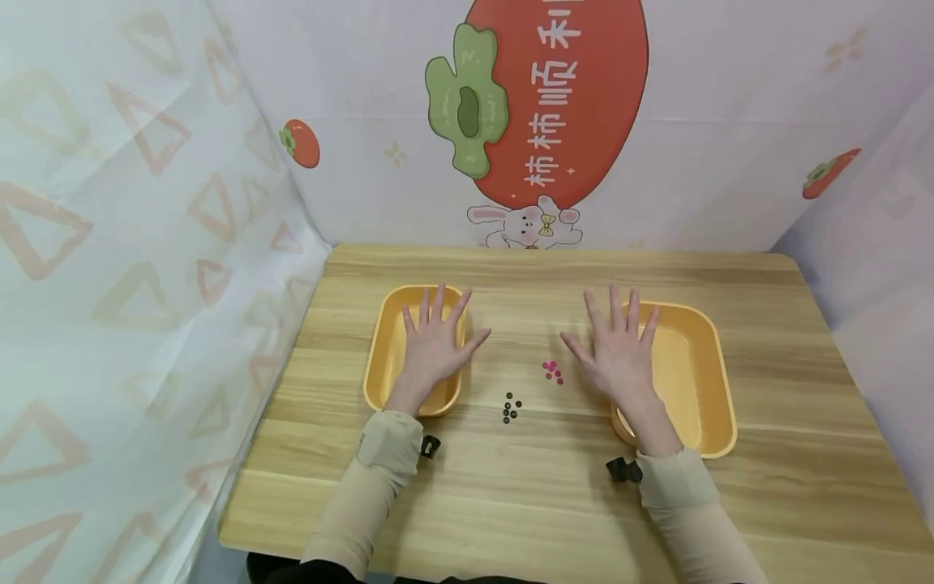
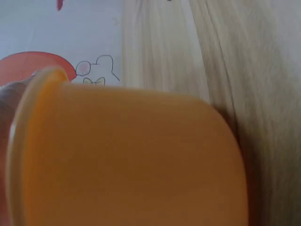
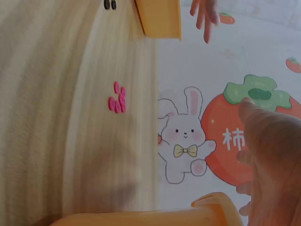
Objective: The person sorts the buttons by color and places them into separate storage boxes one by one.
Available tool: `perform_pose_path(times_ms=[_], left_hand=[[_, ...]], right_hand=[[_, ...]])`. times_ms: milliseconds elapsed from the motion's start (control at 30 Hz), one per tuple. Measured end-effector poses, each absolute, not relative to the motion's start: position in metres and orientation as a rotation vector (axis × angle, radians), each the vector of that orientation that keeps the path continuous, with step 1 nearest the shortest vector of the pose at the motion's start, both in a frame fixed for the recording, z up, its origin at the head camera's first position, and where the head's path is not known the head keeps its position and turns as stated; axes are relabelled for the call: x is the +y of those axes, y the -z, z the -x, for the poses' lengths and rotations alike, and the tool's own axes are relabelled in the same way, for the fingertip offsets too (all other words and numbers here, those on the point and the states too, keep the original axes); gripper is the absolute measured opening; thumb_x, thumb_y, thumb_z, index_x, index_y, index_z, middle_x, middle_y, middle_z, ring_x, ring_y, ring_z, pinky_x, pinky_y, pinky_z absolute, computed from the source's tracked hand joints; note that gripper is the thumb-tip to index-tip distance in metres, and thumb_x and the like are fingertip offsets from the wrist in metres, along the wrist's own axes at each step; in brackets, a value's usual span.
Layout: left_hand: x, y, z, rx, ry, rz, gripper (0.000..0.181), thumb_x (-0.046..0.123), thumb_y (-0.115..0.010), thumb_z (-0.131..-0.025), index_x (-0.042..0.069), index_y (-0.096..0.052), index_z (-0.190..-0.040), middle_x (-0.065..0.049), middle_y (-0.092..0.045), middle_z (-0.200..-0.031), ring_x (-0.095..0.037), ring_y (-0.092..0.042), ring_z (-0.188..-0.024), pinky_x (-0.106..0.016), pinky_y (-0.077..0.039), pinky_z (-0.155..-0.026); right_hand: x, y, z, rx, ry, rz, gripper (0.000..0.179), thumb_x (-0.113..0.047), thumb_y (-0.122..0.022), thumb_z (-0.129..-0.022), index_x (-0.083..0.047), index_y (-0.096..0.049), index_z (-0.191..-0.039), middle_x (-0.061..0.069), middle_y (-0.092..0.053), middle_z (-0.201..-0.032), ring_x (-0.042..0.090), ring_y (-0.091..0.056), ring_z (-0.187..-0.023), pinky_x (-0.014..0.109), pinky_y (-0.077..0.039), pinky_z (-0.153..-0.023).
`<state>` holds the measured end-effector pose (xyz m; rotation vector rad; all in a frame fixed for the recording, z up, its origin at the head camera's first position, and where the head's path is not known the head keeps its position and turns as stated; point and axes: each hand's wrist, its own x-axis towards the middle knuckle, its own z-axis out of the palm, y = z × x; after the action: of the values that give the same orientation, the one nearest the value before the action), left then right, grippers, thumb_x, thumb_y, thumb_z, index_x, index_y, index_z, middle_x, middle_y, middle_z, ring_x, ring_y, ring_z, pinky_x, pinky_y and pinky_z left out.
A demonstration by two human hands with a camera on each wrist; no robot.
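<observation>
Pale wood-grain table (image 1: pixel 511 503); small round black pieces (image 1: pixel 514 414), pink pieces (image 1: pixel 552 365) between rounded yellow-orange trays (image 1: pixel 686 381); left hand (image 1: pixel 434 347), right hand (image 1: pixel 620 361) over inner rims, fingers spread wide.

head view looks forward and down; close wrist views share the printed rabbit (image 3: pixel 185 136).

The left tray (image 1: pixel 374 357) by the left hand (image 1: pixel 434 349) and the right tray (image 1: pixel 689 373) by the right hand (image 1: pixel 619 357) are plain yellow-orange. Between the hands, pink discs (image 1: pixel 552 368) and black discs (image 1: pixel 507 405) dot a pale, wood-grained table (image 1: pixel 540 487). Beyond both hands, a white backdrop (image 1: pixel 365 195) carries red persimmons (image 1: pixel 606 97) with green leaves (image 1: pixel 476 61). Behind the hands, the sleeves (image 1: pixel 357 503) are beige.
</observation>
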<state>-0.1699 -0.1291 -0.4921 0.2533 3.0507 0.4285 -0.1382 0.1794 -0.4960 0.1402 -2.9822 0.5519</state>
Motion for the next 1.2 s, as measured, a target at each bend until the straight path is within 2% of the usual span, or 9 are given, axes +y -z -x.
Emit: perform_pose_path(times_ms=[167,367,533,733,967,1067,1200], left_hand=[[-0.139,0.495,0.177,3.042,-0.416,-0.231,0.086,0.082,-0.041,-0.102,0.042,-0.021,-0.176,-0.012,-0.008,-0.188,-0.042,-0.003,-0.174,-0.078,-0.001,-0.134],[-0.146,0.5,0.177,3.032,-0.407,-0.226,0.087,0.082,-0.04,-0.102,0.043,-0.016,-0.176,-0.01,-0.001,-0.188,-0.042,0.003,-0.174,-0.078,0.003,-0.133],[-0.152,0.499,0.177,3.041,-0.402,-0.216,0.088,0.083,-0.04,-0.102,0.043,-0.016,-0.176,-0.013,-0.004,-0.188,-0.043,0.003,-0.174,-0.078,0.003,-0.133],[-0.158,0.499,0.176,3.034,-0.438,-0.201,0.088,0.081,-0.043,-0.102,0.045,-0.012,-0.176,-0.013,-0.001,-0.188,-0.044,0.003,-0.174,-0.077,0.006,-0.133],[-0.163,0.499,0.175,3.044,-0.424,-0.198,0.088,0.082,-0.042,-0.103,0.045,-0.011,-0.176,-0.012,0.003,-0.188,-0.045,0.003,-0.174,-0.078,0.004,-0.133],[-0.167,0.498,0.175,3.067,-0.441,-0.184,0.086,0.075,-0.047,-0.105,0.041,-0.014,-0.177,-0.015,0.0,-0.188,-0.047,-0.001,-0.173,-0.08,-0.002,-0.133],[-0.178,0.498,0.179,3.08,-0.501,-0.152,0.083,0.05,-0.061,-0.11,0.036,-0.015,-0.177,-0.021,-0.001,-0.186,-0.052,-0.006,-0.172,-0.082,-0.008,-0.131]], right_hand=[[0.182,0.496,0.146,-2.974,-0.566,-0.141,0.085,-0.064,-0.052,-0.109,-0.018,-0.025,-0.176,0.025,-0.007,-0.185,0.055,0.004,-0.171,0.081,0.009,-0.131],[0.186,0.498,0.148,-2.973,-0.53,-0.142,0.083,-0.061,-0.052,-0.11,-0.018,-0.025,-0.176,0.027,-0.01,-0.184,0.058,-0.001,-0.17,0.083,0.005,-0.13],[0.187,0.497,0.151,-2.966,-0.534,-0.155,0.082,-0.06,-0.05,-0.111,-0.019,-0.023,-0.176,0.026,-0.007,-0.184,0.057,0.002,-0.17,0.082,0.008,-0.13],[0.188,0.496,0.15,-2.996,-0.535,-0.154,0.072,-0.047,-0.043,-0.116,-0.017,-0.018,-0.177,0.025,-0.001,-0.185,0.056,0.007,-0.17,0.081,0.009,-0.13],[0.19,0.499,0.151,-2.983,-0.552,-0.159,0.074,-0.047,-0.047,-0.115,-0.017,-0.019,-0.177,0.025,-0.001,-0.185,0.055,0.007,-0.17,0.08,0.009,-0.131],[0.187,0.502,0.151,-2.977,-0.564,-0.169,0.076,-0.048,-0.05,-0.114,-0.017,-0.021,-0.177,0.025,-0.001,-0.185,0.055,0.005,-0.17,0.079,0.008,-0.132],[0.182,0.504,0.15,-2.94,-0.617,-0.202,0.074,-0.04,-0.056,-0.113,-0.013,-0.025,-0.175,0.029,-0.009,-0.183,0.057,-0.003,-0.17,0.075,0.003,-0.135]])
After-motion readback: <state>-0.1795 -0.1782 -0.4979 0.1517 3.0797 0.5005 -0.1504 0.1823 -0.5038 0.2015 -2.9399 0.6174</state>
